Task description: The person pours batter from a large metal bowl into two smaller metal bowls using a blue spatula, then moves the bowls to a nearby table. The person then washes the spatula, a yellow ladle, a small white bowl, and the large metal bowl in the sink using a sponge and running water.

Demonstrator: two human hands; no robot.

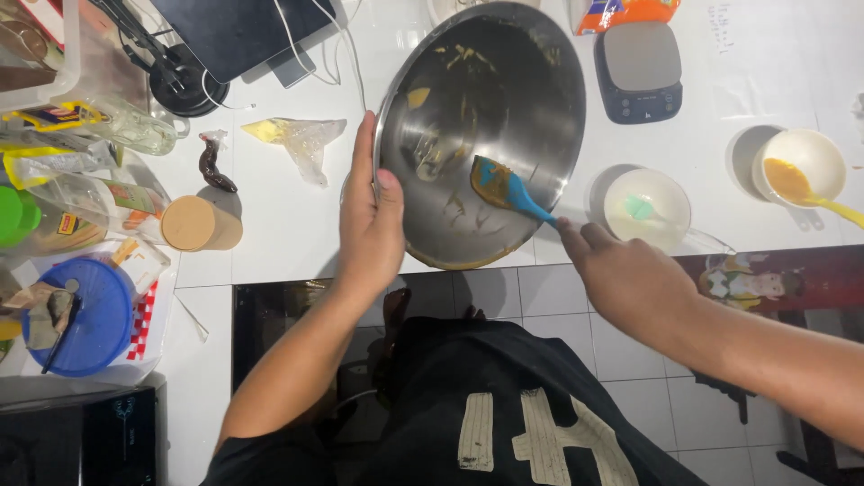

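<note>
Now our left hand (372, 225) grips the big tilted steel mixing bowl's (504, 99) rim; our right hand (621, 274) holds the blue silicone spatula (508, 187) inside it.

My left hand (372, 225) grips the rim of the tilted bowl (481, 135); my right hand (621, 279) holds the spatula (506, 187) inside it. Left of the bowl I see open counter around a crumpled bag (301, 142) and a dark scrap (216, 166). Further left it is crowded: a cork-lidded jar (200, 223), bottles (108, 126) and a blue lid (85, 317) block passage. Right of the bowl, a cup (646, 209) stands just beside the rim, with a scale (639, 72) behind it. A gap of bare counter separates these from a white bowl (804, 166) near the edge.
</note>
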